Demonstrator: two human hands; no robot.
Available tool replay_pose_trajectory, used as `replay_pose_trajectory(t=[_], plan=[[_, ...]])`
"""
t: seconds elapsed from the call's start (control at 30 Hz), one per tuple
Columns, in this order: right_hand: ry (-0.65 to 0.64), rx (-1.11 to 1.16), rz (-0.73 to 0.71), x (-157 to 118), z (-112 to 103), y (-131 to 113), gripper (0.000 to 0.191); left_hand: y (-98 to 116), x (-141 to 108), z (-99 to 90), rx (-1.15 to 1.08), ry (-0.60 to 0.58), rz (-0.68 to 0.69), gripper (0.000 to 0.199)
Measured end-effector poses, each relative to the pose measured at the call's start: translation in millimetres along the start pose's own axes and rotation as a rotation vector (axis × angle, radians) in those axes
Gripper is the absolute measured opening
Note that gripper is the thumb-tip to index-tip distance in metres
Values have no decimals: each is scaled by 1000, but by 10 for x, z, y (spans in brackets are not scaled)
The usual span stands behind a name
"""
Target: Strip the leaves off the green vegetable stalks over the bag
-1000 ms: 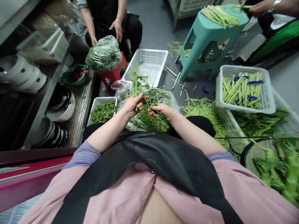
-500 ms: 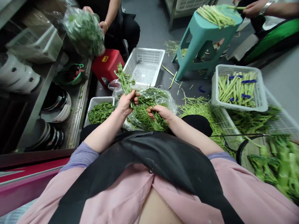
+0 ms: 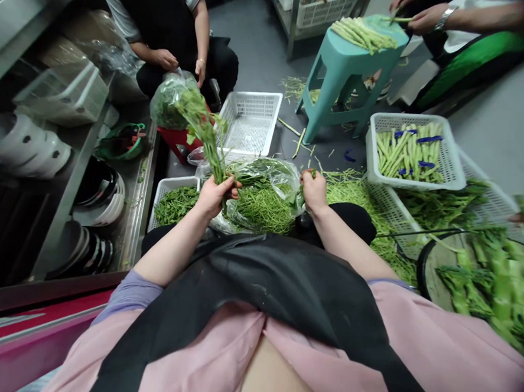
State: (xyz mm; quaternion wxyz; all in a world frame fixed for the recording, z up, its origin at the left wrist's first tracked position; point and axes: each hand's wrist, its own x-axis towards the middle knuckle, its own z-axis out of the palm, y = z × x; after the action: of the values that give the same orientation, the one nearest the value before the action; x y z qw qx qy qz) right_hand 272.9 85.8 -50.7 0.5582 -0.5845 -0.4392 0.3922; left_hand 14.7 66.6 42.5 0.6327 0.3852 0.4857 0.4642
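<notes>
In my left hand [image 3: 217, 194] is a bunch of leafy greens [image 3: 207, 138]. Its stems are gripped low, and the leafy tops lean up and to the left. My right hand [image 3: 314, 191] is closed at the right edge of a clear plastic bag [image 3: 285, 172]. A little green shows at its fingertips; the rest is hidden by the fingers. Between my hands, a heap of thin green stems [image 3: 265, 209] lies in the open bag. Left of it, a white basket [image 3: 156, 196] holds trimmed green leaves [image 3: 177, 204].
Ahead stands a white basket [image 3: 271, 125]. A co-worker's hands [image 3: 166, 60] are at a bagged bundle of greens [image 3: 172, 99] over a red stool [image 3: 168, 138]. Right are a teal stool [image 3: 323, 64], a basket of tied stalks [image 3: 457, 166] and floor scraps [image 3: 342, 189]. Metal shelving [image 3: 129, 223] borders the left.
My right hand has moved right and away from the heap, with far less greenery in it. The bunch in my left hand shows longer. The co-worker's bag has come down onto the red stool.
</notes>
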Motion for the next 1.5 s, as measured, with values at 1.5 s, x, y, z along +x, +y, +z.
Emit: replay_pose_trajectory(t=[1.5], plan=[[-629,683,267,-317,61,-1235,44,-197,-455,-1008,-33,-717,-376,32]])
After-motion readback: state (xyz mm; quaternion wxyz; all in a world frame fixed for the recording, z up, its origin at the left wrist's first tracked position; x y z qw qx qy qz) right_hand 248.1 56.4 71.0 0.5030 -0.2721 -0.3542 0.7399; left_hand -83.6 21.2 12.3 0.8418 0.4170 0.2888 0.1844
